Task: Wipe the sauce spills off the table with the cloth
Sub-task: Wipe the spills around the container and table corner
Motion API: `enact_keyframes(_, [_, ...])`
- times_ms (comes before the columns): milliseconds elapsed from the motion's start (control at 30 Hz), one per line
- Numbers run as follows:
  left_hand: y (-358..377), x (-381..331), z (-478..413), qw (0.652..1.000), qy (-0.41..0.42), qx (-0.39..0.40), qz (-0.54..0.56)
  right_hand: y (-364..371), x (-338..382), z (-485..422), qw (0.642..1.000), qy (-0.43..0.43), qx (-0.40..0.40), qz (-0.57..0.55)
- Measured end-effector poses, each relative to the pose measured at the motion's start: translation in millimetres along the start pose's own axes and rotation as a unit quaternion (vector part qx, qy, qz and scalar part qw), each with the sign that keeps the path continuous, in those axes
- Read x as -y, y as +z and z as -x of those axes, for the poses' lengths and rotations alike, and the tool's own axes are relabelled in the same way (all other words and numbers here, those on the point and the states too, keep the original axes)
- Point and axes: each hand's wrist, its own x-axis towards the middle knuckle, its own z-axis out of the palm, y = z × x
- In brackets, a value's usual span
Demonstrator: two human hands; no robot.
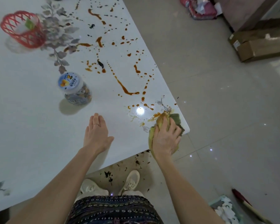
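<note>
Nearest: my two pale shoes (131,180) on the tiled floor (216,110), with dark crumbs (108,175) scattered just under the counter edge.

Left hand (96,135): released, fingers straight and together, palm down on bare white counter (39,126). Can't tell whether it presses or just rests. There's a ring on one finger.

Right hand (165,138): grasping the cloth (152,136), fingers bent over the bunched fabric, pushing it down at the counter's near right corner. The cloth is yellow with a green part sticking out beyond my fingertips; its near end hangs off the counter edge.

Just ahead of the cloth: a thin smeared orange film beside a bright lamp glare. The front edge of the cloth touches the smear.

Past that: sauce spills (126,90), orange-brown streaks and drops running along the right half of the counter to the far edge. There are a few dark blobs among them.

Left of the spills: a clear jar (75,88) with a white printed lid, standing upright, apart from the sauce.

Further left and back: a red lattice basket (23,29), blurred, sitting next to the grey floral print on the counter.

Far right, on the floor: a cardboard box (261,47) and a pink bag (199,8) with crumpled paper.
</note>
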Motion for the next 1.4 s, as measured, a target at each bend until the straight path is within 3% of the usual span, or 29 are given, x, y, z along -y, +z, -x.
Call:
enact_keyframes(167, [2.0, -1.1, -1.0, 1.0, -0.002, -0.002, -0.008, 5.3, 17.3, 31.4, 0.968, -0.246, 0.012, 0.045])
enact_keyframes(233, [2.0, -0.4, -1.3, 1.0, -0.001, -0.003, -0.008, 8.6, 17.4, 14.0, 0.951, -0.305, 0.012, 0.052])
enact_keyframes(300, [1.3, -0.8, -0.7, 1.0, -0.001, -0.003, -0.007, 5.3, 18.0, -13.3, 0.952, -0.3, 0.037, 0.056])
enact_keyframes(400, [-0.1, -2.4, 0.2, 1.0, -0.004, -0.002, -0.004, 0.4, 19.6, -49.0, 0.969, -0.218, 0.098, 0.063])
enact_keyframes(467, [-0.6, -2.8, 0.6, 1.0, -0.003, -0.003, -0.007, -1.0, 20.2, -46.6, 0.974, -0.203, 0.078, 0.061])
enact_keyframes(567, [0.6, -2.1, -0.5, 1.0, 0.0, -0.008, -0.011, 2.3, 25.9, -15.4, 0.954, -0.287, 0.054, 0.065])
enact_keyframes(700, [0.7, -1.6, -0.8, 1.0, -0.002, -0.009, -0.007, 8.2, 43.6, -11.6, 0.898, -0.418, 0.114, 0.072])
enact_keyframes(767, [0.3, -1.3, -0.1, 1.0, 0.002, -0.012, -0.005, 4.1, 53.3, -31.7, 0.9, -0.411, 0.117, 0.085])
enact_keyframes(867, [-0.5, -0.8, 1.6, 1.0, 0.003, -0.012, -0.001, 2.6, 58.7, -71.3, 0.929, -0.316, 0.159, 0.104])
enact_keyframes(967, [-1.6, -1.0, 3.0, 1.0, 0.006, -0.013, 0.0, 3.4, 59.9, -70.9, 0.958, -0.254, 0.115, 0.067])
enact_keyframes(1033, [-0.7, -0.8, 3.2, 1.0, 0.011, -0.02, 0.0, 10.6, 62.0, -48.0, 0.954, -0.274, 0.102, 0.068])
enact_keyframes(1200, [-1.5, -0.1, 4.5, 1.0, 0.015, -0.023, 0.001, 15.2, 75.9, -43.9, 0.905, -0.395, 0.132, 0.088])
enact_keyframes(1267, [-2.3, -0.8, 4.9, 1.0, 0.016, -0.019, 0.003, 16.4, 82.3, -65.9, 0.91, -0.373, 0.142, 0.113])
enact_keyframes(1400, [-3.3, -1.0, 4.6, 1.0, 0.011, -0.018, -0.003, 17.2, 88.5, -75.3, 0.957, -0.268, 0.091, 0.069])
